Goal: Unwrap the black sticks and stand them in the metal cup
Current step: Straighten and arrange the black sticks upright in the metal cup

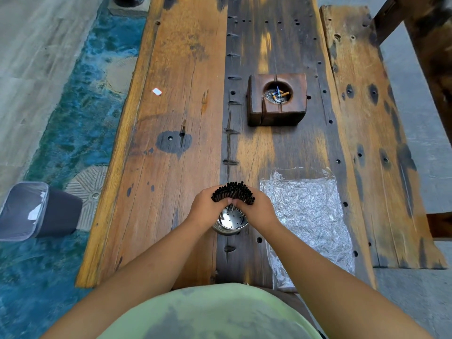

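A thick bundle of black sticks [232,192] is held upright, their open tops fanned toward me. My left hand [205,206] grips the bundle from the left and my right hand [259,208] from the right, fingers meeting in front. Directly below stands the metal cup [230,225], shiny, with a perforated bottom showing; the sticks' lower ends dip into its far side, partly hidden by my fingers. The cup stands on the wooden table [176,167] near its front edge.
A crinkled clear plastic wrapper [309,216] lies flat right of the cup. A wooden block ashtray [276,100] with cigarette butts sits farther back. A small white scrap [157,91] lies at the left. A dark waste bin [36,211] stands on the floor, left.
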A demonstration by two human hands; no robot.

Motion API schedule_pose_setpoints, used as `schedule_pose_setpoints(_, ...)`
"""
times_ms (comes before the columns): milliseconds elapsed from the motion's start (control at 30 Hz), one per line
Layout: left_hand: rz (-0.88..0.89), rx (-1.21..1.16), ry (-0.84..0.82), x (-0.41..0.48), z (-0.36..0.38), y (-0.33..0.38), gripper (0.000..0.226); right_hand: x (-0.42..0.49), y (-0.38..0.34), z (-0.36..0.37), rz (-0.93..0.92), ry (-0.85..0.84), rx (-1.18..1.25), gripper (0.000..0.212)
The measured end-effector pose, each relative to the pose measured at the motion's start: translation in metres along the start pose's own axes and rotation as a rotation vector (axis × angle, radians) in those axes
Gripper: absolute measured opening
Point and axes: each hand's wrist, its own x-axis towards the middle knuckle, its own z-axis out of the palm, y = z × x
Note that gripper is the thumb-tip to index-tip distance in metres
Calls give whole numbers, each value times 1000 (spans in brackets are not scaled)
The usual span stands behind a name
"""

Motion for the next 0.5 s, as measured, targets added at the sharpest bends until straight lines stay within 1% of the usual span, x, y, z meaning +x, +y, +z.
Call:
schedule_pose_setpoints(67,-37,-20,-16,2,-1,-1,20,2,0,0,34,-21,23,20)
schedule_pose_setpoints(133,-66,-60,-50,2,-3,-2,26,2,-1,-2,56,-44,29,28)
schedule_pose_setpoints(200,-82,-111,-98,-1,-6,-2,38,-1,-2,-3,73,-54,35,37)
schedule_pose_setpoints(267,-79,-120,-99,-5,-8,-3,49,-7,-3,-6,73,-49,33,43)
schedule_pose_setpoints(300,-78,-110,-76,-7,-10,-4,50,-10,-3,-7,67,-50,28,45)
schedule_pose_setpoints(400,-39,-43,9,-12,-14,-3,42,-20,-6,-10,24,-22,-3,52)
schedule_pose_setpoints(500,35,20,45,-17,-15,1,36,-28,-11,-13,-32,27,-6,46)
